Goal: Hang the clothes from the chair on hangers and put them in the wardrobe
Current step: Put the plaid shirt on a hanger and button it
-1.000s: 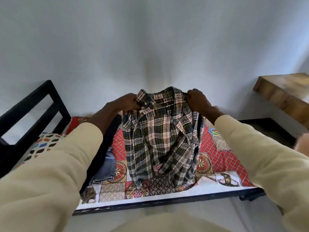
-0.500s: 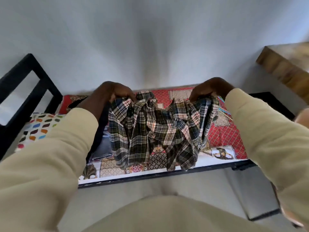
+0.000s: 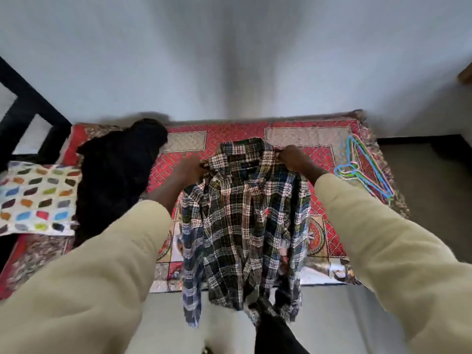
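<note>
A dark plaid shirt (image 3: 245, 221) lies spread lengthwise on the bed, its hem hanging over the near edge. My left hand (image 3: 187, 168) pinches the shirt at its left shoulder beside the collar. My right hand (image 3: 293, 157) pinches the right shoulder. A bundle of thin coloured hangers (image 3: 362, 167), blue, green and pink, lies on the bed to the right of the shirt. A black garment (image 3: 115, 175) is heaped on the bed to the left.
The bed wears a red patterned cover (image 3: 324, 154) and stands against a pale wall. A pillow with coloured spots (image 3: 35, 198) lies far left by the black bed frame (image 3: 23, 103). Bare floor shows right of the bed.
I held the shirt up in the air, then lowered it; now it lies flat on the bed with both hands still at its shoulders. The view has tipped downward.
</note>
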